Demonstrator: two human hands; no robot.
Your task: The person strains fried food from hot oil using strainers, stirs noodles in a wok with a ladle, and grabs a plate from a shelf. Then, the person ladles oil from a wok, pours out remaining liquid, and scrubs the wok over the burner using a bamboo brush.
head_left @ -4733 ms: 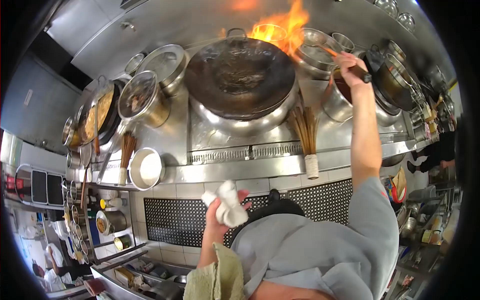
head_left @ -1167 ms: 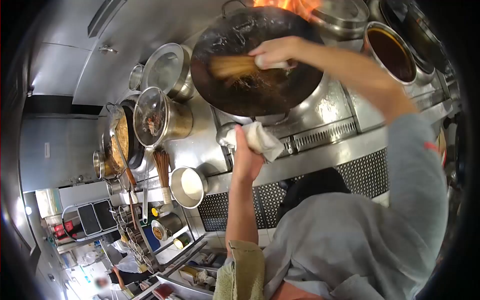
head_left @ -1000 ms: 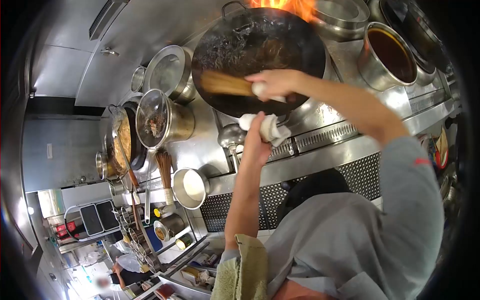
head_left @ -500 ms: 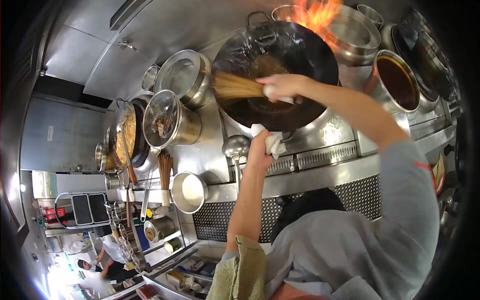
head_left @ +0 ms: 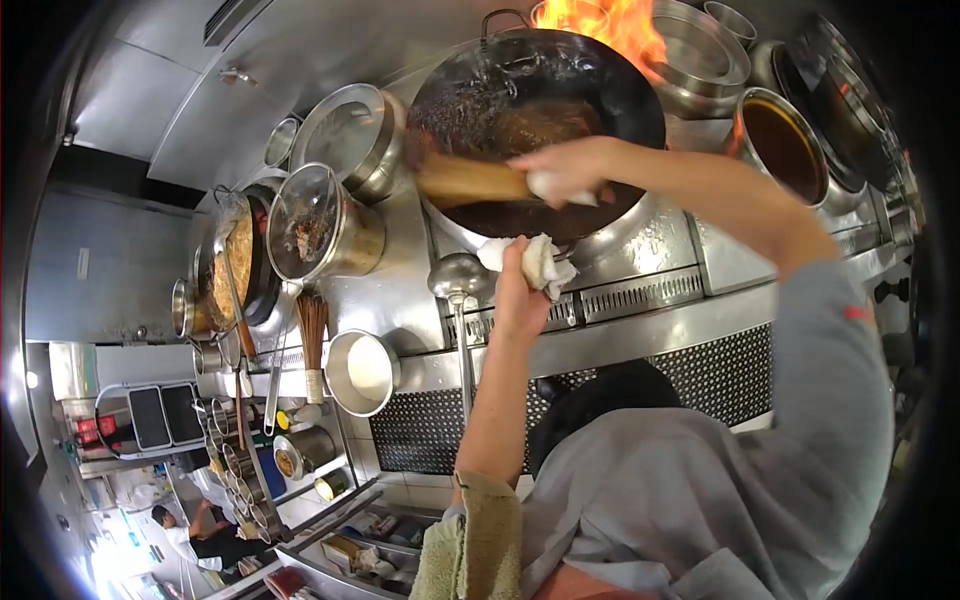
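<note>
My right hand [head_left: 572,173] is wrapped round the pale handle of a bamboo brush [head_left: 465,183], whose blurred bristles lie over the left side of a large dark wok [head_left: 630,100]. Dark wet liquid shines inside the wok. My left hand [head_left: 522,295] is closed on a folded white cloth [head_left: 540,263] at the wok's near edge, where a handle partly shows. A steel ladle [head_left: 460,277] rests just left of that hand. Behind the wok, orange flames [head_left: 610,30] rise.
A pot of brown liquid [head_left: 785,150] stands right of the wok. To the left are a strainer over a pot [head_left: 305,222], a lidded pan [head_left: 345,135], a second bamboo brush [head_left: 312,335] and a white-filled pot [head_left: 362,373]. A person [head_left: 205,535] is far off at the lower left.
Earlier my right hand was stretched toward the right-hand pots without the brush; now it holds the brush in the wok. The cloth in my left hand has moved up to the wok's edge.
</note>
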